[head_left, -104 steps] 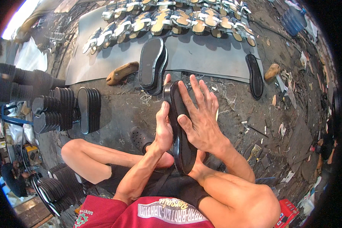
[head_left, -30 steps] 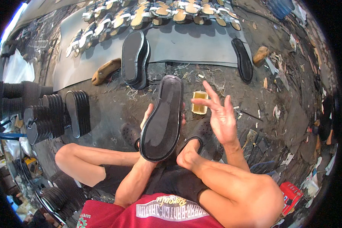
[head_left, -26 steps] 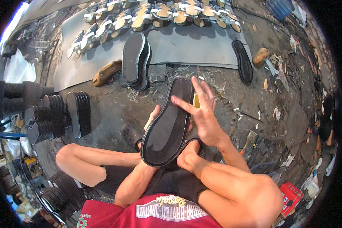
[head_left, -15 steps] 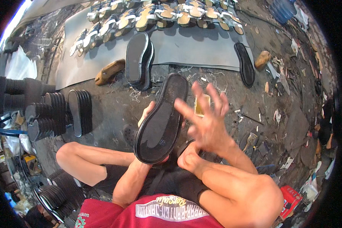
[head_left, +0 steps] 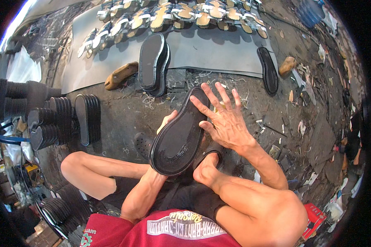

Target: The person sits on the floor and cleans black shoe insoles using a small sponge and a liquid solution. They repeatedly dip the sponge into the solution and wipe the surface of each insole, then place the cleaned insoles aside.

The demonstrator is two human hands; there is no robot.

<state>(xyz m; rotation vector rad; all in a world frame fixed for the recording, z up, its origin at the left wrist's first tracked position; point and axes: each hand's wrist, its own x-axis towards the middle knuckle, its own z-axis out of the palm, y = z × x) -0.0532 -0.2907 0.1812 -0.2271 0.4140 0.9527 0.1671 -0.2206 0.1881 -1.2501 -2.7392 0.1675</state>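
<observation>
A black shoe sole (head_left: 169, 144) lies tilted over my lap, its broad end toward me. My left hand (head_left: 167, 121) grips it from below, thumb along the left edge; the other fingers are hidden underneath. Glossy wet-looking streaks mark the sole's broad part. Over the sole's far right edge, my right hand (head_left: 226, 119) spreads its fingers, and the index fingertip lies over the narrow end. Whether that fingertip presses on the sole I cannot tell. Behind the right hand a small yellowish thing is mostly covered.
Ahead lie a pile of black soles (head_left: 151, 61), a single sole (head_left: 268, 72) and two wooden shoe lasts (head_left: 121, 75) (head_left: 287, 66). Rows of sandals (head_left: 160, 18) stand on a grey sheet (head_left: 218, 53). Stacked soles (head_left: 86, 119) line the left. Scraps litter the right floor.
The sole has shifted slightly toward me and right. My right hand has risen a little, its fingers now spread above the narrow end. Glossy streaks on the sole look more pronounced.
</observation>
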